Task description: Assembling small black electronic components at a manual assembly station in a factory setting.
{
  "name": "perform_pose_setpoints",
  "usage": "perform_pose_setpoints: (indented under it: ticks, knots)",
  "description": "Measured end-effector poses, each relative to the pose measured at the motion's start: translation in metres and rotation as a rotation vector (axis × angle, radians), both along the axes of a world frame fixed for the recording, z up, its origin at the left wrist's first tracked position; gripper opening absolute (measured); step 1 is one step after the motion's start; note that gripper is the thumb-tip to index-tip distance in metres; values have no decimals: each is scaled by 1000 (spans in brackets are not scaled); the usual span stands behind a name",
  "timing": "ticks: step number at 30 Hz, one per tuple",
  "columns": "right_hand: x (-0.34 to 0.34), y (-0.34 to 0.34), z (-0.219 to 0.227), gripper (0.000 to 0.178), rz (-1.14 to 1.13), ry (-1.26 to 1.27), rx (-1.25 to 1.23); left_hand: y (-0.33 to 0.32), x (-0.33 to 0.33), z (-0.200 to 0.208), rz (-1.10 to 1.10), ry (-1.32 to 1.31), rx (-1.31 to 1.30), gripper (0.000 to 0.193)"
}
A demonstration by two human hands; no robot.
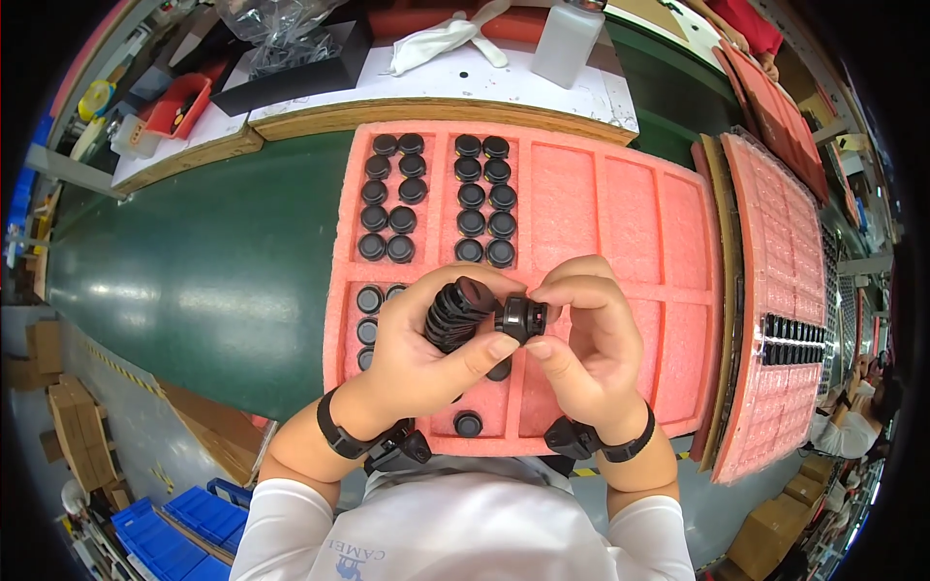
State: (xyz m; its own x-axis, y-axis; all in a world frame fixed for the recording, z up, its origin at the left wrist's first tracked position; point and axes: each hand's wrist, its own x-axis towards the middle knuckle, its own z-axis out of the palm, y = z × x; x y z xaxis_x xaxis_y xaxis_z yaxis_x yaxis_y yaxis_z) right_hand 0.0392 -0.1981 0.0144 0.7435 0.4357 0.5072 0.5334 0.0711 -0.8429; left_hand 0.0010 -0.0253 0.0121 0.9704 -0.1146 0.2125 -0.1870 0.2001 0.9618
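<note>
My left hand [412,353] is closed around a stack of ribbed black round parts [453,320]. Its thumb and a fingertip also touch one separate black cylindrical part [521,319], which looks like a small lens barrel. From the other side, my right hand [596,344] pinches that same part between thumb and fingers. Both hands are above a pink foam tray [630,218] divided into compartments. Black round caps [471,197] stand in paired columns in its left compartments, and a single cap [468,423] sits near the front edge. My hands hide some of the lower compartments.
A green work surface [194,261] extends left. Behind the tray, a white-topped shelf [358,92] bears white gloves [441,44], a bottle [569,44] and a black box [291,77]. More pink trays [775,252] stand at right. Another person's hand [768,66] shows far right.
</note>
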Motion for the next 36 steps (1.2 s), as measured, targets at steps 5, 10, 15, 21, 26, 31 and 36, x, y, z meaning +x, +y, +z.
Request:
perform_pose_setpoints:
  ticks: [5,10,15,21,26,31,36]
  knots:
    - [-1,0,3,28,-46,28,14,-6,1,2,-10,6,-6,33]
    - [-5,-17,24,27,-146,-31,-67,-10,0,0,43,96,-82,41]
    - [-31,-77,38,25,-409,-114,-363,-9,3,-9,-48,32,-212,47]
    - [-68,-171,47,21,-946,34,-661,-15,2,-7,-80,46,-175,48]
    - [-84,-237,41,18,-1195,-31,-872,-15,4,-7,-98,47,-147,50]
    - [-79,-249,35,18,-1184,3,-997,-14,4,-7,-113,38,-144,53]
    - [-76,-251,29,19,-1165,-2,-994,-14,3,-7,-104,40,-145,54]
